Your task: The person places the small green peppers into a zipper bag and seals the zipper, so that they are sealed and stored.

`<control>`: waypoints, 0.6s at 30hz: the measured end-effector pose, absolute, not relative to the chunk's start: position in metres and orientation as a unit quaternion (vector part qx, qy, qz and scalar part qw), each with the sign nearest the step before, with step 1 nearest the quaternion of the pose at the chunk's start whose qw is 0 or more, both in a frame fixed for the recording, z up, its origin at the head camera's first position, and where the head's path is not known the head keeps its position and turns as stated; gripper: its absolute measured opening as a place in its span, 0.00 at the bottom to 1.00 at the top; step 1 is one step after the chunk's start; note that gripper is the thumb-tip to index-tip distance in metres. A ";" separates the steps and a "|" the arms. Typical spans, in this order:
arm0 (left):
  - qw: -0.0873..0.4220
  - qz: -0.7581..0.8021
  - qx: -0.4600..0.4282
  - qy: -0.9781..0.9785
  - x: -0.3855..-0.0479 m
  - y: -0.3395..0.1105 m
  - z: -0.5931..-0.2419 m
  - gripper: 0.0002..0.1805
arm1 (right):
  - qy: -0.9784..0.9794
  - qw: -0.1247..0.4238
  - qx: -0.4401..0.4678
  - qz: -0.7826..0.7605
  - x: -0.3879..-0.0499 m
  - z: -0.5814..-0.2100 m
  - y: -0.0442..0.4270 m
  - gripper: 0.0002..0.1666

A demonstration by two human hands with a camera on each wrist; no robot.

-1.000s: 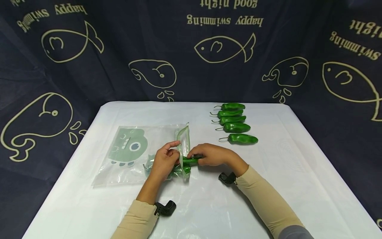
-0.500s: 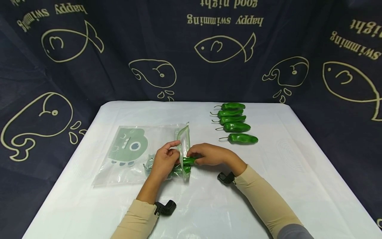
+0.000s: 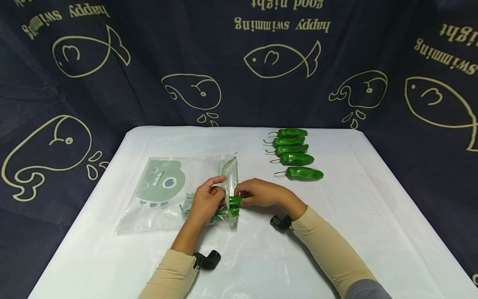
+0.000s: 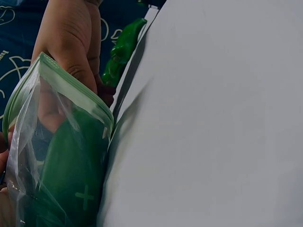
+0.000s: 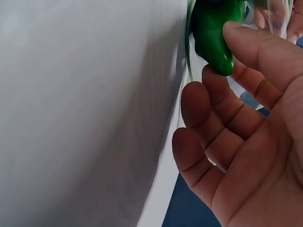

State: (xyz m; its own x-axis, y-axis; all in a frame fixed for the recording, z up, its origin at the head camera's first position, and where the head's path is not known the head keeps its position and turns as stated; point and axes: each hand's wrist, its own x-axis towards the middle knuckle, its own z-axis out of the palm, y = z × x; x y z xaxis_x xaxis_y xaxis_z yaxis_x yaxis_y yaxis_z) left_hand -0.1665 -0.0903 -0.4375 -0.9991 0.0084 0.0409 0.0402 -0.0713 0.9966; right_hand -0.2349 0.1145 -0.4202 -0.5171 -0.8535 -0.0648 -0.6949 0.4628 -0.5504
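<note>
Green pepper (image 3: 235, 201) right in the mouth of the zip bag (image 3: 232, 166), partly inside, its tapered end poking out to the right! The right hand (image 3: 265, 193) is nearly closed, thumb and forefinger pinching that end, the remaining fingers loosely curved. Over on the left, the left hand (image 3: 209, 197) has its fingers bent, holding the bag's rim, one finger stretched along the opening; its exact pinch is partly hidden. Another pepper (image 3: 234, 211) sits just nearer, inside the mouth, and there's the danger: the two could jam end to end and drag the film along. Should the left hand slacken, that soft rim might fold over the opening. Five more peppers (image 3: 292, 150) line the far right.
</note>
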 end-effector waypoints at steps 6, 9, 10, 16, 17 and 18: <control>0.011 -0.733 -0.016 -0.680 -0.166 -0.090 -0.438 0.25 | 0.840 0.170 -0.457 -0.237 -0.234 -0.419 0.113 0.09; 0.015 -0.731 -0.018 -0.682 -0.166 -0.090 -0.438 0.26 | 0.839 0.170 -0.458 -0.239 -0.233 -0.418 0.112 0.09; 0.016 -0.731 -0.018 -0.682 -0.166 -0.090 -0.439 0.26 | 0.839 0.170 -0.458 -0.240 -0.233 -0.418 0.112 0.09; 0.014 -0.733 -0.017 -0.680 -0.166 -0.090 -0.439 0.25 | 0.835 0.171 -0.463 -0.243 -0.231 -0.415 0.111 0.08; 0.013 -0.733 -0.017 -0.680 -0.166 -0.090 -0.438 0.25 | 0.835 0.171 -0.463 -0.243 -0.230 -0.415 0.111 0.08; 0.013 -0.733 -0.017 -0.680 -0.166 -0.090 -0.438 0.25 | 0.835 0.172 -0.463 -0.242 -0.230 -0.415 0.111 0.08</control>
State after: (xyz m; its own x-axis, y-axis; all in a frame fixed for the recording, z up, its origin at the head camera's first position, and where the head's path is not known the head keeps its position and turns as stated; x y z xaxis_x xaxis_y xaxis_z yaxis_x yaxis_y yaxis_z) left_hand -0.1661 -0.0902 -0.4384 -0.9990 0.0041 0.0439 0.0435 -0.0746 0.9963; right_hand -0.2303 0.1112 -0.4149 -0.5116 -0.8570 -0.0622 -0.6910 0.4534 -0.5630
